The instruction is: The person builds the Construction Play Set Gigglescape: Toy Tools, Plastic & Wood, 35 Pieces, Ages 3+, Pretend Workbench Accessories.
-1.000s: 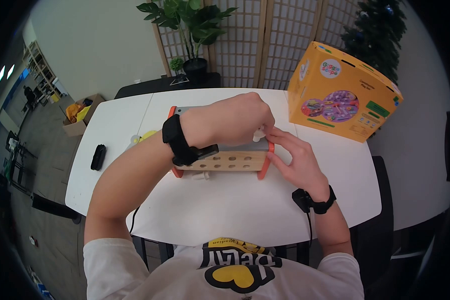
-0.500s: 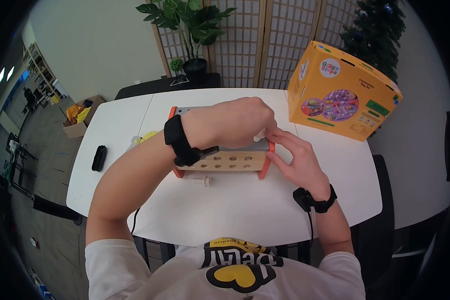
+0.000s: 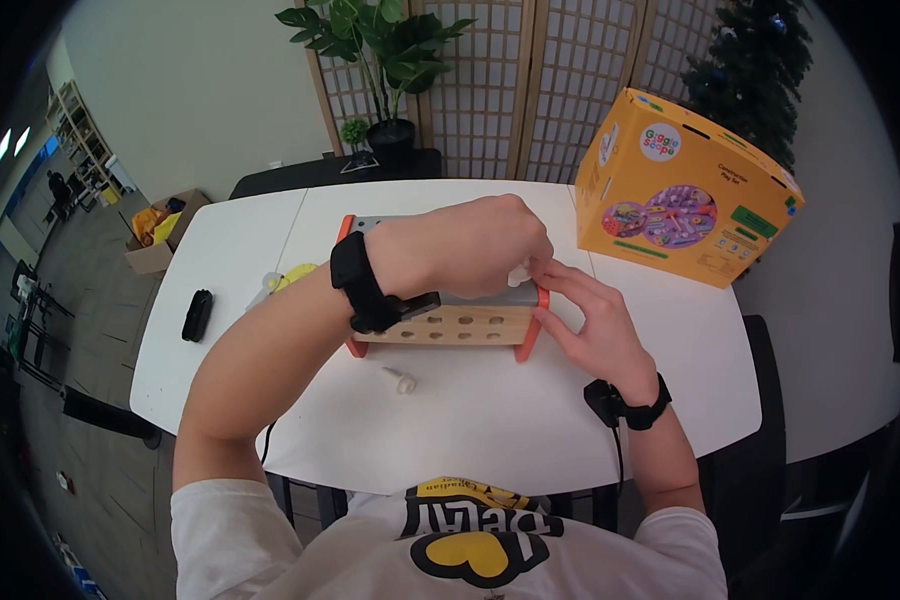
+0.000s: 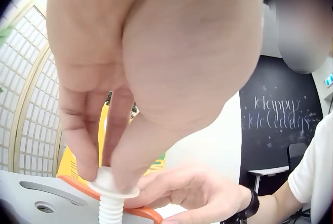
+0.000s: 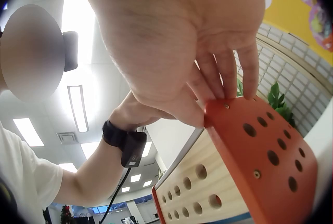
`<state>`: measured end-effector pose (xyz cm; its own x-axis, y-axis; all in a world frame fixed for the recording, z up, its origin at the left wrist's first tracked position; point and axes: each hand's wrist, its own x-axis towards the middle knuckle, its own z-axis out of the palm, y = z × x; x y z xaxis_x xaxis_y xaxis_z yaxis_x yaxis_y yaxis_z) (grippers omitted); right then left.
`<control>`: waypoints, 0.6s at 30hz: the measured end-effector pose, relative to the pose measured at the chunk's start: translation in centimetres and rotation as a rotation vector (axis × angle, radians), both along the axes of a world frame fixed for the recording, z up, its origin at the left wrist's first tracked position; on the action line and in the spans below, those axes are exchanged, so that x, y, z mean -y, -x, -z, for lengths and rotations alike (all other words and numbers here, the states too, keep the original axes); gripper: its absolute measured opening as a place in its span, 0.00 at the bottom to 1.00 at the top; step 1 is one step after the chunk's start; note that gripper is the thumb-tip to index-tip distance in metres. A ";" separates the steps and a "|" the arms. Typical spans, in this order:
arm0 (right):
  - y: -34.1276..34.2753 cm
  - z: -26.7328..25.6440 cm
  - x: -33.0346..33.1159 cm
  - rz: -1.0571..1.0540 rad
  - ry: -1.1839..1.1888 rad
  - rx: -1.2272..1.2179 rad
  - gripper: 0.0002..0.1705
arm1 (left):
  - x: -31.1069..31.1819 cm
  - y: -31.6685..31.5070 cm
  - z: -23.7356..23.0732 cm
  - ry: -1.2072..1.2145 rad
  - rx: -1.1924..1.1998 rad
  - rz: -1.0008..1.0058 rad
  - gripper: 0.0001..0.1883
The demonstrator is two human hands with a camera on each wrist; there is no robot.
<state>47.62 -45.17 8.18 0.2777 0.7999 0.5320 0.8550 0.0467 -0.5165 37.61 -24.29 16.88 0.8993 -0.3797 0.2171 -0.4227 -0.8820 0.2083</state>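
Observation:
My left hand [image 3: 475, 242] pinches the head of a white plastic toy screw [image 4: 111, 209] between thumb and fingers. Its threaded shank stands upright at the right end of a toy workbench [image 3: 470, 330], which has a grey slotted top, a wooden front with holes and orange end panels. My right hand [image 3: 602, 325] holds the orange right end panel [image 5: 270, 151], thumb at its front corner and fingers over its top edge. The right fingertips come close to the screw's flange in the left wrist view. A second pale screw [image 3: 405, 383] lies on the table before the bench.
A yellow toy box [image 3: 670, 190] stands at the table's back right. Left of the bench lie a yellow piece [image 3: 292, 275], partly behind my left forearm, and a black case [image 3: 198, 315]. A potted plant [image 3: 390, 130] is behind the table.
The loose screw has rolled out from below the bench front towards me and turned. Both hands keep nearly the same place at the bench's right end.

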 end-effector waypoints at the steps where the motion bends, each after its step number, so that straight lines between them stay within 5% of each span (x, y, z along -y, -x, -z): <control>1: 0.0 0.0 0.0 -0.001 -0.002 0.003 0.21 | 0.1 0.1 -0.4 0.031 -0.028 -0.011 0.08; 5: 0.1 -0.1 0.0 0.007 -0.005 0.029 0.21 | 1.2 0.7 -1.6 -0.017 0.065 -0.152 0.08; 8: 0.2 -0.2 0.0 0.014 0.008 0.023 0.21 | 2.2 0.8 -2.3 -0.189 -0.142 -0.316 0.09; 14: -0.1 0.0 -0.1 -0.007 -0.003 0.023 0.20 | 0.3 0.3 -0.6 -0.031 -0.033 -0.014 0.08; 18: 0.1 -0.3 0.0 -0.004 0.015 0.006 0.20 | 0.3 0.3 -1.0 0.064 -0.114 -0.050 0.08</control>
